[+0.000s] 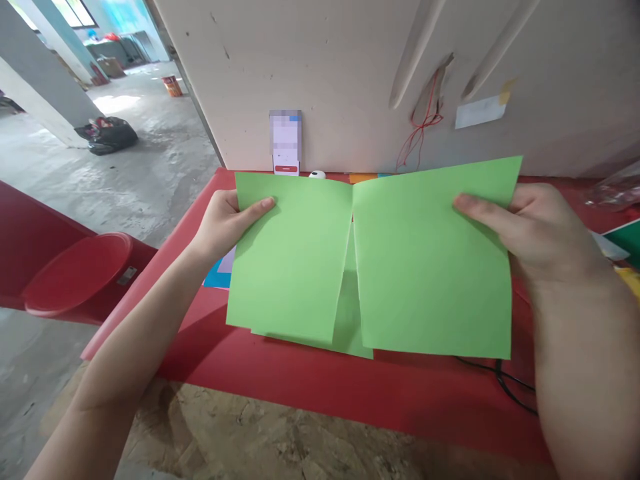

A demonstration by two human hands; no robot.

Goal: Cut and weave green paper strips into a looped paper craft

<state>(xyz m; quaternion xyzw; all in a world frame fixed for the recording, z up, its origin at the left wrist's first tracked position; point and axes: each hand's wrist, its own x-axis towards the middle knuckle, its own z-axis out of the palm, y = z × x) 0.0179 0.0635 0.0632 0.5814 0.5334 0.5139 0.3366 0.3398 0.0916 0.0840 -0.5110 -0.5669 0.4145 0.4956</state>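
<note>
Fingers [263, 207] of L hand [220, 217] & R hand [535, 227] clamp opp. sides of green paper [435, 267], split up the middle nearly to top, above red table [280, 380], w/ another green sheet [349, 320] beneath.

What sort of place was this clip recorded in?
Probably a makeshift workspace in a rough interior, perhaps a workshop: bare grey floor, black plastic bag beside a pillar, red-topped table.

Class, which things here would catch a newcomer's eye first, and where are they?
First, the bright green paper at the centre, split from its lower edge and held between the left hand and the right hand. Next, the red tabletop beneath it, then the smartphone upright against the pale panel behind.
</note>
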